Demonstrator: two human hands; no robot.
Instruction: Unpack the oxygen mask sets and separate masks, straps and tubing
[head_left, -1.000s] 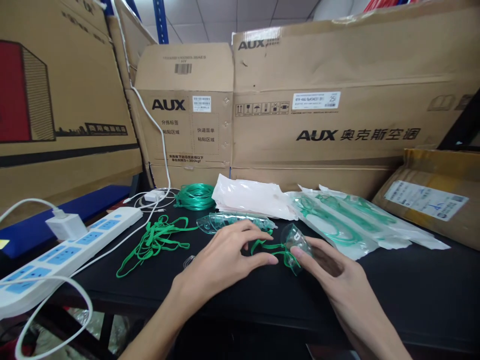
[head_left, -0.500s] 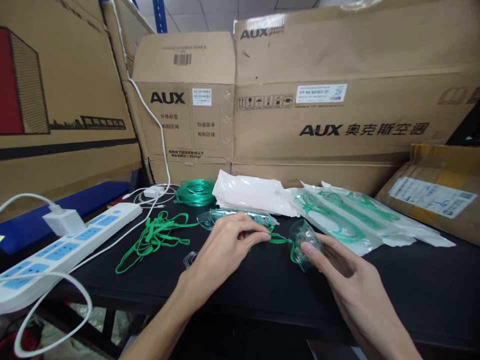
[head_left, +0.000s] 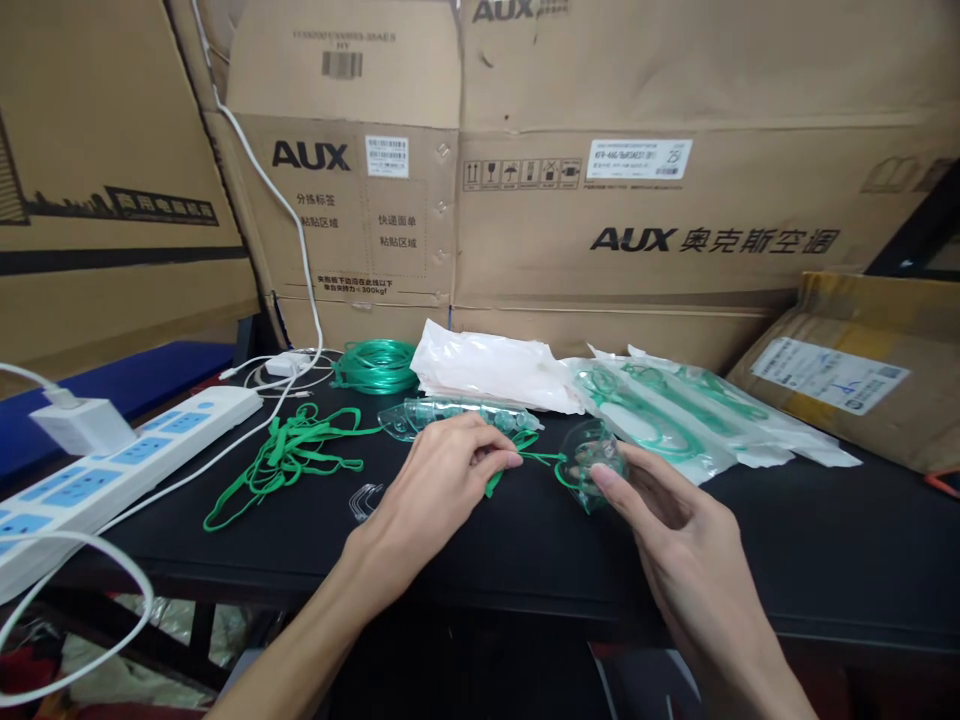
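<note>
My left hand (head_left: 442, 470) pinches a thin green strap (head_left: 536, 458) between thumb and fingertips. The strap runs right to a small clear green mask (head_left: 589, 460), which my right hand (head_left: 679, 500) grips between thumb and fingers. Behind my left hand lie clear plastic pieces (head_left: 409, 415) in a row, partly covered by the hand. A tangle of green elastic straps (head_left: 292, 455) lies to the left. Small clear bent pieces (head_left: 364, 502) rest beside my left wrist.
A coil of green tubing (head_left: 375, 365), a white package (head_left: 487, 368) and several packed green tube sets (head_left: 675, 405) line the back of the black table (head_left: 810, 560). A power strip (head_left: 142, 470) with cables is left; a taped box (head_left: 862, 370) is right.
The view has tilted down and shifted slightly. My left hand has drawn a little further from the mask, and the strap between the hands looks straighter. Both hands keep their hold.
</note>
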